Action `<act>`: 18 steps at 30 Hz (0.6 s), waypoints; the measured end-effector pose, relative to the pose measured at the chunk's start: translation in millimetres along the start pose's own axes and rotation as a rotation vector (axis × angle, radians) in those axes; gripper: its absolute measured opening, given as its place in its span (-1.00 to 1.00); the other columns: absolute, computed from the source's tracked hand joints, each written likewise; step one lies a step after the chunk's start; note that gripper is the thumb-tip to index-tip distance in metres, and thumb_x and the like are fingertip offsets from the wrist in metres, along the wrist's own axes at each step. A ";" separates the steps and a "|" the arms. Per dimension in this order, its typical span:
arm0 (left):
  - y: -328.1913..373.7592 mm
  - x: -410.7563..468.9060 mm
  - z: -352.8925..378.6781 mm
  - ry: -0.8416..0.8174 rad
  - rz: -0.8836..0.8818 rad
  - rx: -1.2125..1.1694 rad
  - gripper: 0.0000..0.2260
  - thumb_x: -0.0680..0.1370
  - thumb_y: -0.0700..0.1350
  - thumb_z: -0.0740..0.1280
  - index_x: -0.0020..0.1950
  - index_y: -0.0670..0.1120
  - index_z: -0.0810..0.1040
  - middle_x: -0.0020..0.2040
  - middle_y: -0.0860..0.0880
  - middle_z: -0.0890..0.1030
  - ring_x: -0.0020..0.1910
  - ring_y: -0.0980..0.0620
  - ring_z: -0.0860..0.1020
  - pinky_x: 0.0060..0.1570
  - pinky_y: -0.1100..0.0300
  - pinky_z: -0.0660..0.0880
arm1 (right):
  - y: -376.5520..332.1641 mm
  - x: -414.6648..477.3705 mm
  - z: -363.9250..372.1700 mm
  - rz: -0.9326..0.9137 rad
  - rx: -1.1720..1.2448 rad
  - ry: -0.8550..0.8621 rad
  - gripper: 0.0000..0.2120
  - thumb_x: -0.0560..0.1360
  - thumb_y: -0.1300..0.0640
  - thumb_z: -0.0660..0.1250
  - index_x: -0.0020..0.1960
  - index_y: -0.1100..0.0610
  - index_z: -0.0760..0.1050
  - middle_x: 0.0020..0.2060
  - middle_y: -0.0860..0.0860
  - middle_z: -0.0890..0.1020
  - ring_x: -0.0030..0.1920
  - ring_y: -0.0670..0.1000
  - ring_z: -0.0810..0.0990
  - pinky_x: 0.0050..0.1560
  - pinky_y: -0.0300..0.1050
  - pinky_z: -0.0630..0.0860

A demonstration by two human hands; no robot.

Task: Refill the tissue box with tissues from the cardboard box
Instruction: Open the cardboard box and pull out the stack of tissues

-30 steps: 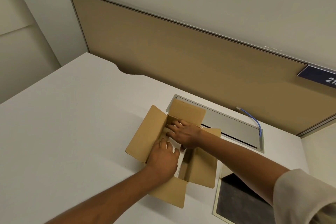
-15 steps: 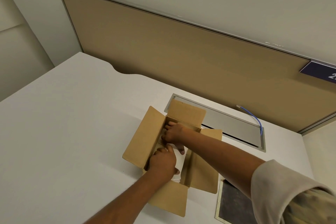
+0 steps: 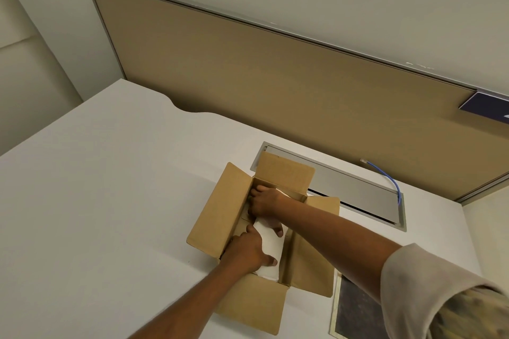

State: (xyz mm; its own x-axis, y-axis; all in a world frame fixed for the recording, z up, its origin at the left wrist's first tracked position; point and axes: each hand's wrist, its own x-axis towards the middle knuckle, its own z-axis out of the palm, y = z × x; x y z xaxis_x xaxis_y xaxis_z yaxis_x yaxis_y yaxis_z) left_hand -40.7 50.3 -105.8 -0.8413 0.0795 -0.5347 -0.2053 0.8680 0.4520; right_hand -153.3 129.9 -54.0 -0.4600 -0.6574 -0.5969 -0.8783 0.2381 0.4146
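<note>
Now we are at the pickup: both hands in the open cardboard box point(image 3: 220, 209), left hand point(image 3: 246, 252) at 6 o'clock and right hand point(image 3: 265, 201) at 12, fingers point(image 3: 271, 261) curled around the white tissue stack point(image 3: 271, 242). Next we judge a level lift clear of the flaps. Tissue box unseen; the dark slab point(image 3: 355, 308) at 4 o'clock is cut off.

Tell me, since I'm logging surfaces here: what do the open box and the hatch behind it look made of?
The cardboard box looks like plain brown corrugated card, matte, with creased flaps. The hatch set into the white table looks like brushed metal, grey with a soft sheen, though painted plastic is possible.
</note>
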 end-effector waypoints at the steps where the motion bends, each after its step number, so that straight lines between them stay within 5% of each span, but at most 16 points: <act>1: 0.3 -0.3 0.5 0.009 -0.006 -0.009 -0.21 0.31 0.29 0.45 0.31 -0.11 0.20 0.17 -0.07 0.55 0.09 -0.06 0.55 0.06 0.12 0.51 | 0.3 -1.5 0.8 -0.010 -0.021 0.017 -0.65 0.56 0.03 0.29 0.33 0.03 0.46 0.32 0.04 0.47 0.37 0.10 0.30 0.36 -0.08 0.17; 7: 0.9 1.2 -3.5 0.053 -0.064 -0.147 -0.27 0.35 0.23 0.45 0.28 -0.15 0.22 0.13 -0.11 0.54 0.04 -0.05 0.54 -0.05 0.14 0.50 | 2.7 -16.5 11.2 -0.040 -0.066 0.135 -0.66 0.53 0.07 0.30 0.29 0.10 0.45 0.28 0.11 0.48 0.29 0.14 0.37 0.25 -0.05 0.28; 12: -1.9 4.3 -7.9 -0.021 -0.121 -0.248 -0.18 0.29 0.19 0.52 0.34 -0.17 0.21 0.23 -0.11 0.47 0.14 -0.05 0.48 -0.03 0.16 0.44 | 0.9 -26.3 17.4 -0.054 0.009 0.151 -0.59 0.43 0.01 0.39 0.20 0.18 0.45 0.08 0.12 0.57 0.06 0.12 0.48 0.10 -0.04 0.36; 18: 3.4 3.7 -13.9 -0.129 -0.179 -0.324 -0.19 0.32 0.16 0.52 0.36 -0.13 0.16 0.25 -0.09 0.44 0.15 -0.06 0.47 0.00 0.14 0.48 | 0.7 -33.6 21.5 -0.058 0.025 0.148 -0.50 0.38 -0.04 0.47 0.19 0.20 0.43 0.02 0.12 0.61 0.01 0.10 0.51 0.06 -0.07 0.37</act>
State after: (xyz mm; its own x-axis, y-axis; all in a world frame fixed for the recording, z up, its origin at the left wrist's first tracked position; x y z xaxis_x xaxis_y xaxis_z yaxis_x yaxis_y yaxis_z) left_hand -51.4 46.7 -96.3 -0.7123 0.0197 -0.7016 -0.5079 0.6754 0.5346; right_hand -141.2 167.6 -48.4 -0.3856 -0.7683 -0.5109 -0.9067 0.2128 0.3643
